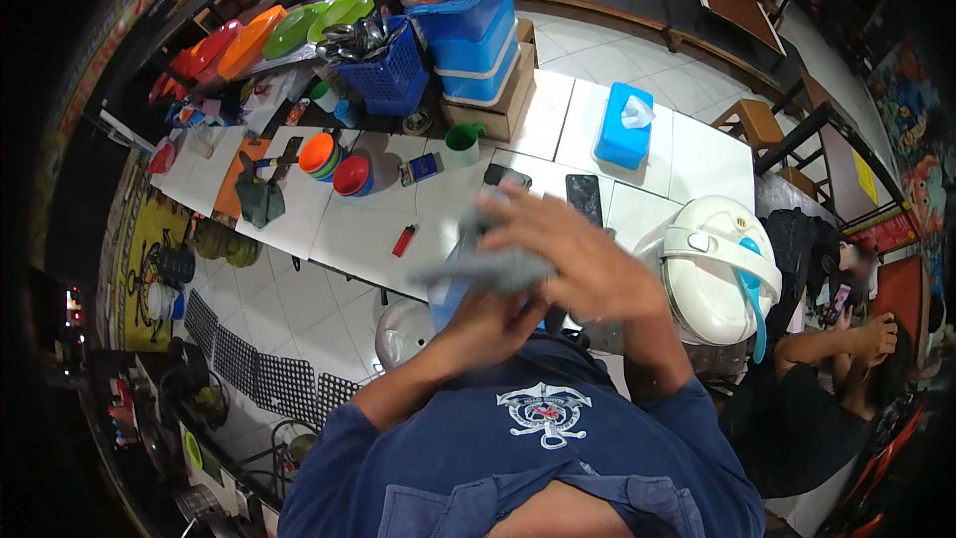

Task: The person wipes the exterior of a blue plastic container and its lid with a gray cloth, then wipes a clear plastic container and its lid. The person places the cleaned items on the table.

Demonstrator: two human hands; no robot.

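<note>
In the middle of the head view my right hand (pixel 573 254) is blurred, its fingers curved over a grey cloth (pixel 460 269) and gripping it. My left hand (pixel 493 324) is lower, just under the cloth, with fingers curled around something I cannot make out. Beneath both lies a translucent blue object (pixel 443 309), largely hidden. On the white tiled counter (pixel 354 234) nearby are a red lighter (pixel 404 241), a black phone (pixel 584 199) and another dark object (pixel 503 175).
Around the counter are stacked bowls (pixel 352 175), a green mug (pixel 464 144), a blue tissue box (pixel 622 130), stacked blue containers (pixel 468 35), a cutlery basket (pixel 383 85) and a large white lidded appliance (pixel 712 269). Another person (pixel 817 418) sits at right, and black mats (pixel 284 389) lie below left.
</note>
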